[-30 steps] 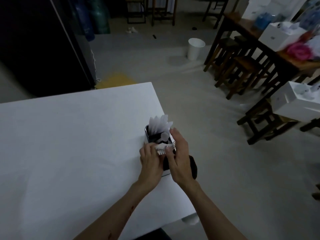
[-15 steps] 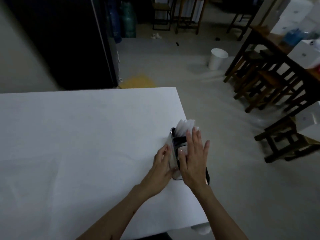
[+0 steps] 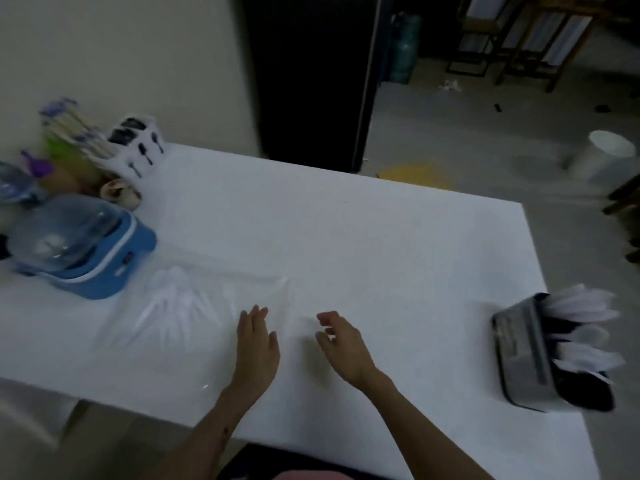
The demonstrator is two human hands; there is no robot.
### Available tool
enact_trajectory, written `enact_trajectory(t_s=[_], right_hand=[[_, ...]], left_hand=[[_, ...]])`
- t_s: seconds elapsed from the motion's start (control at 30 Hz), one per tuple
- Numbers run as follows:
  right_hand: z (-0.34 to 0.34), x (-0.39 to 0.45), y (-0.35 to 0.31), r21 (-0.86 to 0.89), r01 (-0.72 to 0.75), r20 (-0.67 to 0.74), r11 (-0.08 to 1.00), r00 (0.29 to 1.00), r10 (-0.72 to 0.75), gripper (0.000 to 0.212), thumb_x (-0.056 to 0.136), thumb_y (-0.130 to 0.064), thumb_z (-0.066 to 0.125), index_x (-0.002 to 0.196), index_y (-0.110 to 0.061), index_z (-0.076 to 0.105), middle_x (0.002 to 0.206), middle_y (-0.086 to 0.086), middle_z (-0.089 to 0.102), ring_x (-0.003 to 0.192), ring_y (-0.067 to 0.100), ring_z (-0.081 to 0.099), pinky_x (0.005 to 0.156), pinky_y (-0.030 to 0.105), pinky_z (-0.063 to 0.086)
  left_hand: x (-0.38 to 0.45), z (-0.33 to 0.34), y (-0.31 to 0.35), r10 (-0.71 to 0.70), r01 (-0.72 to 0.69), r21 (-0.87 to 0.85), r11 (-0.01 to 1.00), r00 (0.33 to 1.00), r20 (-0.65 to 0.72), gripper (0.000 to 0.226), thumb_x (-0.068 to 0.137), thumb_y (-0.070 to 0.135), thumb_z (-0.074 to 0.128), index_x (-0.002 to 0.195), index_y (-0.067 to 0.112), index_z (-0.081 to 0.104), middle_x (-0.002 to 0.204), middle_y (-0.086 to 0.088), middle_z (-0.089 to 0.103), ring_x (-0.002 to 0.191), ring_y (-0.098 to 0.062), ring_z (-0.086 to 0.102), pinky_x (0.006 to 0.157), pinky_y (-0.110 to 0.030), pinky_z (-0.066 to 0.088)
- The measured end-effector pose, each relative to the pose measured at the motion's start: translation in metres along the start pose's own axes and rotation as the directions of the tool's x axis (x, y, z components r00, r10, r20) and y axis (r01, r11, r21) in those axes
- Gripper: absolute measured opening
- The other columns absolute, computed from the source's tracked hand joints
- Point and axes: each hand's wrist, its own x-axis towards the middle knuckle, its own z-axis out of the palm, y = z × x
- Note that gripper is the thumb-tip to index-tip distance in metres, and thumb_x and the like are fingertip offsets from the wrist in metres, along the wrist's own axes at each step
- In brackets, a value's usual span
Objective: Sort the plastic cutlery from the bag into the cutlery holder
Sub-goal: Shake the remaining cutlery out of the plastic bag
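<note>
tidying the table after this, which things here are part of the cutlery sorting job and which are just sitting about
Part of the job:
clear bag of plastic cutlery
cutlery holder
white cutlery standing in it

Just lying about:
blue appliance with clear dome
white utensil caddy
white bin on the floor

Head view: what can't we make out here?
- Plastic bag: motion blur and clear film hide which cutlery is left inside.
- Cutlery holder: blurred white pieces; types and compartments unreadable.
- Clutter at the left edge: blurred, partly cut off.
- Left hand, right hand: whether they touch the table is unclear.
</note>
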Motion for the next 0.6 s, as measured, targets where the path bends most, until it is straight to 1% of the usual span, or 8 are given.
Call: enact_trajectory(t_s=[0.1,0.17,0.23,0.33,0.4,0.5,0.57,0.6], right_hand=[[0.044,0.021,-0.019,0.116,-0.263,0.189,0.958,0.952,0.239,0.046,0.098,-0.034,0.054,0.137,-0.014,0.041,0.13,0.006,0.055,0.114,0.023,0.056,0.095,0.033,0.048],[0.069,0.033,-0.024,0.22,-0.386,0.205,0.896,0.916,0.345,0.048,0.094,-0.039,0.057,0.133,-0.014,0.043,0.126,0.009,0.057,0.113,0.027,0.058,0.097,0.039,0.051],[0.091,0.043,-0.027,0.341,-0.469,0.167,0.815,0.883,0.438,0.046,0.089,-0.041,0.063,0.124,-0.015,0.048,0.12,0.011,0.061,0.109,0.029,0.061,0.095,0.042,0.053],[0.108,0.051,-0.038,0.325,-0.457,0.081,0.828,0.886,0.457,0.028,0.088,-0.039,0.065,0.094,-0.015,0.055,0.096,0.007,0.065,0.086,0.023,0.061,0.077,0.036,0.052],[0.11,0.052,-0.043,0.312,-0.411,0.007,0.856,0.903,0.431,0.027,0.09,-0.032,0.063,0.074,-0.015,0.05,0.08,0.007,0.061,0.072,0.021,0.056,0.072,0.038,0.051],[0.098,0.051,-0.043,0.358,-0.389,-0.108,0.849,0.886,0.451,0.027,0.093,-0.027,0.057,0.071,-0.014,0.048,0.075,0.004,0.06,0.07,0.023,0.057,0.071,0.038,0.053],[0.08,0.046,-0.035,0.49,-0.392,-0.154,0.779,0.841,0.519,0.021,0.093,-0.024,0.057,0.077,-0.011,0.053,0.078,0.009,0.066,0.07,0.026,0.064,0.069,0.042,0.061],[0.068,0.043,-0.029,0.573,-0.376,-0.161,0.728,0.82,0.55,0.017,0.094,-0.019,0.056,0.08,-0.009,0.054,0.077,0.01,0.066,0.065,0.025,0.063,0.063,0.041,0.06]], left_hand=[[0.0,-0.018,-0.048,-0.094,0.09,0.094,0.992,0.995,0.036,0.047,0.096,0.009,0.046,0.142,-0.001,0.038,0.154,-0.02,0.027,0.146,-0.036,0.012,0.12,-0.042,0.014],[-0.005,-0.025,-0.067,-0.124,0.113,0.093,0.989,0.985,0.12,0.049,0.1,0.015,0.04,0.147,0.004,0.03,0.158,-0.015,0.018,0.148,-0.032,0.006,0.121,-0.038,0.008],[-0.011,-0.027,-0.077,-0.113,0.102,0.06,0.993,0.965,0.235,0.052,0.102,0.021,0.035,0.151,0.009,0.02,0.161,-0.008,0.009,0.149,-0.026,0.001,0.119,-0.032,0.004],[-0.015,-0.03,-0.082,-0.062,0.046,0.057,0.997,0.949,0.308,0.053,0.103,0.023,0.034,0.152,0.013,0.016,0.161,-0.004,0.003,0.149,-0.021,-0.002,0.118,-0.028,0.003],[-0.014,-0.031,-0.082,-0.046,0.033,0.046,0.998,0.949,0.313,0.052,0.103,0.023,0.034,0.152,0.014,0.017,0.161,-0.002,0.004,0.149,-0.02,-0.001,0.118,-0.026,0.003],[-0.007,-0.028,-0.083,0.057,-0.07,0.033,0.997,0.952,0.302,0.05,0.103,0.026,0.032,0.15,0.012,0.023,0.16,0.0,0.009,0.149,-0.019,0.004,0.115,-0.022,0.003],[-0.001,-0.024,-0.079,0.125,-0.155,0.066,0.986,0.936,0.33,0.05,0.102,0.028,0.031,0.149,0.012,0.026,0.16,-0.001,0.01,0.149,-0.022,0.003,0.115,-0.023,0.002],[0.001,-0.02,-0.075,0.14,-0.175,0.066,0.982,0.924,0.355,0.051,0.102,0.029,0.031,0.149,0.012,0.026,0.16,-0.001,0.008,0.149,-0.022,0.001,0.115,-0.023,0.001]])
